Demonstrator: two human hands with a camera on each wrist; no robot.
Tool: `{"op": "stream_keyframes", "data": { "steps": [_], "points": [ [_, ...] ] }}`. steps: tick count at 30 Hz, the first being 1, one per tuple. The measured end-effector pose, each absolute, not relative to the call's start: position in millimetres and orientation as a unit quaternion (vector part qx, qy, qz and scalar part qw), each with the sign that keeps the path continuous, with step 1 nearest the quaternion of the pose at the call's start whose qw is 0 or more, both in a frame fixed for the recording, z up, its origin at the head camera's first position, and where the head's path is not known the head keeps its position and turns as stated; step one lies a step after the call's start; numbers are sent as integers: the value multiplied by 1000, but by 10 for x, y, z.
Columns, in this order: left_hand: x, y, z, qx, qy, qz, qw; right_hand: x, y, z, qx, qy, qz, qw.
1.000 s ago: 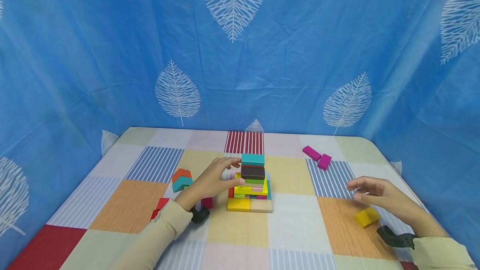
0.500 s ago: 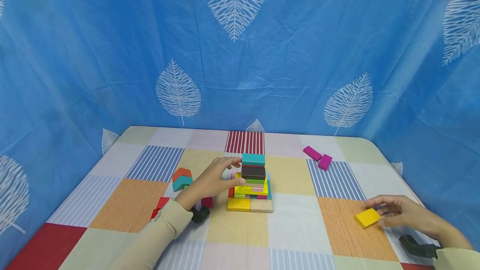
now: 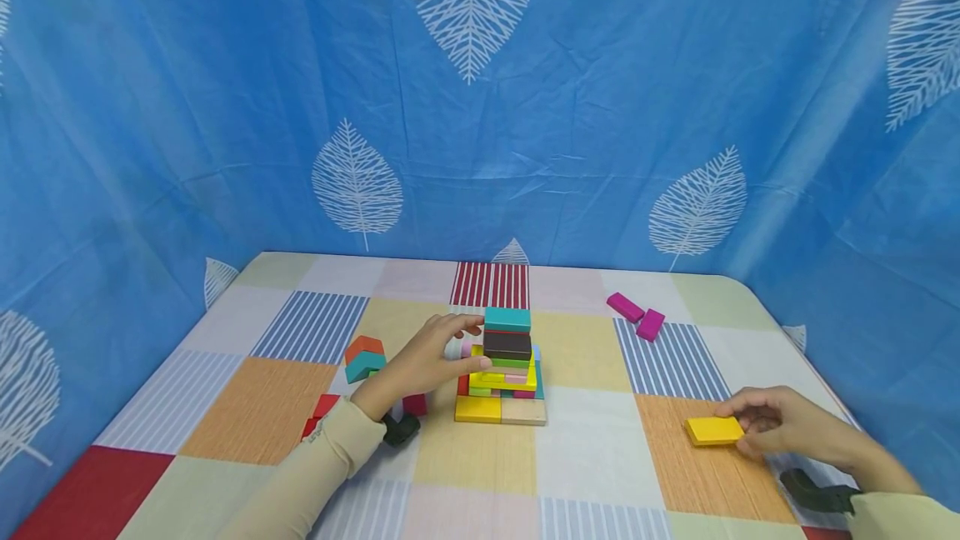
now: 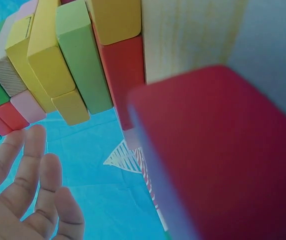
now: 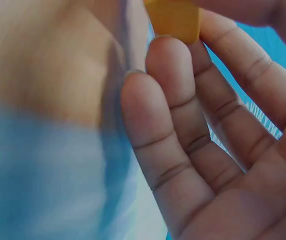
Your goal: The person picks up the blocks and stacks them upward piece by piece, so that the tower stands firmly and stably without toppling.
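A tower of coloured wooden blocks (image 3: pixel 507 346) stands mid-table, with a teal block (image 3: pixel 507 320) on top. My left hand (image 3: pixel 427 358) is at the tower's left side, fingers extended toward it. In the left wrist view, the fingertips of this hand (image 4: pixel 28 192) reach the stacked blocks (image 4: pixel 48 55); no block is held between them. Off to the right, my right hand (image 3: pixel 797 427) pinches a yellow block (image 3: pixel 714 432) between thumb and fingers, low over the tabletop. Only part of that yellow block (image 5: pixel 175 21) shows in the right wrist view, beyond the fingertips.
Two magenta blocks (image 3: pixel 625 307) lie at the back right. Left of the tower are an orange block (image 3: pixel 363 347), a teal arch-shaped block (image 3: pixel 365 366) and red blocks (image 3: pixel 326 405), partly behind my left arm. A blue leaf-patterned curtain (image 3: pixel 562 148) encloses the table.
My right hand first moved right and toward me, round to the yellow block, and now grips it. The block has turned and shifted slightly left. The left hand and tower look unchanged.
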State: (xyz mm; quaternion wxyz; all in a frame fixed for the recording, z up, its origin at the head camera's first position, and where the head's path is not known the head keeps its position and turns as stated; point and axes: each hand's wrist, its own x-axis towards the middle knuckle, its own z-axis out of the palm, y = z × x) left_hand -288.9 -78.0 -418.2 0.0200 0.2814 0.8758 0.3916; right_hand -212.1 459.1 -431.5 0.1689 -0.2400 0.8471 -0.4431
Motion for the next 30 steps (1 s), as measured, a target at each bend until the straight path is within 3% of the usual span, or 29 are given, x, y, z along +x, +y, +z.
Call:
{"op": "stream_keyframes", "data": {
  "steps": [18, 30],
  "points": [
    [-2886, -786, -4175, 285, 873, 395, 24, -2264, 3900, -4183, -335, 842, -423, 32],
    [-2903, -797, -4187, 286, 871, 399, 25, -2293, 3365, -3998, -301, 853, -426, -24]
  ]
}}
